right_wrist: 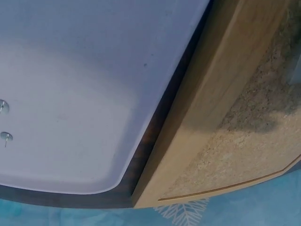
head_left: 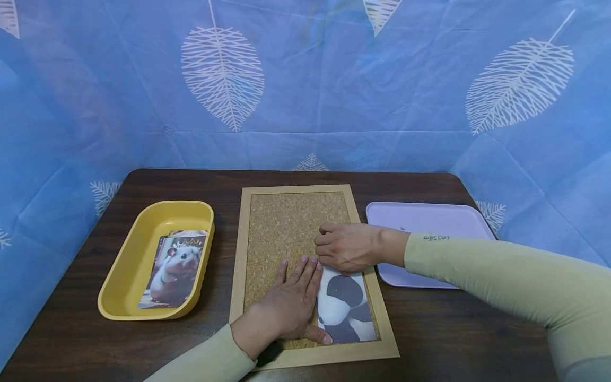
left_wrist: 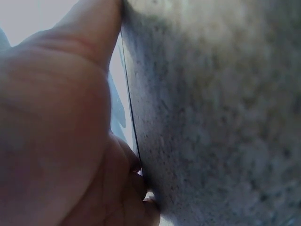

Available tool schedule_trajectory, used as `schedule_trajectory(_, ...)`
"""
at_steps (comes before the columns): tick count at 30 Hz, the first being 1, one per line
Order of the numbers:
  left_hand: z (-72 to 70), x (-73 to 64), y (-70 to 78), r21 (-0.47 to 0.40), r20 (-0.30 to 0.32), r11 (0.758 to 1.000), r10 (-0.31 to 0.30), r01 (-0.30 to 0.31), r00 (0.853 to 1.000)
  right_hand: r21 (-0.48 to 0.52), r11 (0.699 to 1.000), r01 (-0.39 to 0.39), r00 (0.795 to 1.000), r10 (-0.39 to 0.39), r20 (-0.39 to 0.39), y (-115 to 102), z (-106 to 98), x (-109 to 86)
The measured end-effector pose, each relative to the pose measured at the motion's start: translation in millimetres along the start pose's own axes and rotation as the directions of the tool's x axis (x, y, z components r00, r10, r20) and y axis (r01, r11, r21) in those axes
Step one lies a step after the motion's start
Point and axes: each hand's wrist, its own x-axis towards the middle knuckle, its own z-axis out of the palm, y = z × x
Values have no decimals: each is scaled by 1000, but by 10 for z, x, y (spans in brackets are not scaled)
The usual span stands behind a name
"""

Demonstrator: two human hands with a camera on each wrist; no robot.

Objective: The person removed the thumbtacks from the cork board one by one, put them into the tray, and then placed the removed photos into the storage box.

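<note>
A cork board [head_left: 296, 223] with a pale wooden frame lies on the dark table. On its lower right part is a picture card [head_left: 346, 302] with grey and white shapes. My left hand [head_left: 293, 305] lies with spread, straight fingers on the cork, its thumb on the card's lower left part. In the left wrist view, the left hand [left_wrist: 61, 132] is close to the speckled cork [left_wrist: 221, 113]. Over the card's top edge, my right hand [head_left: 348, 246] has curled fingers; whatever lies under its fingertips is hidden. The right wrist view does not show that hand.
To the left stands a yellow tray [head_left: 119, 260] holding picture cards, the top one showing a white mouse-like animal [head_left: 176, 270]. A lilac tray [head_left: 429, 215] lies right of the board, partly under the right arm. Two thumbtacks [right_wrist: 6, 136] lie on it.
</note>
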Motion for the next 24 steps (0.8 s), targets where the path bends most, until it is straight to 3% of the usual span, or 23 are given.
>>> schedule_trajectory(5, 1, -3, 1, -8, -6, 1000, 0, 0, 1000, 0, 1000, 5, 999, -5, -53, 16, -16, -18)
schedule_trajectory(8, -2, -5, 3, -15, -4, 1000, -1, 1, 1000, -2, 1000, 5, 988, -5, -154, 10, 12, -29)
schedule_trajectory(13, -13, -1, 5, -21, 7, 1000, -2, 2, 1000, 8, 1000, -23, 947, 24, -320, -20, 56, -44)
schedule_trajectory(20, -21, 1, 5, -37, 18, 999, 1, 0, 1000, 7, 994, -108, 911, 101, -400, -83, 128, -90)
schedule_trajectory(24, -24, -2, 5, -40, 18, 999, 4, -3, 1000, 16, 985, -174, 874, 162, -458, -125, 171, -127)
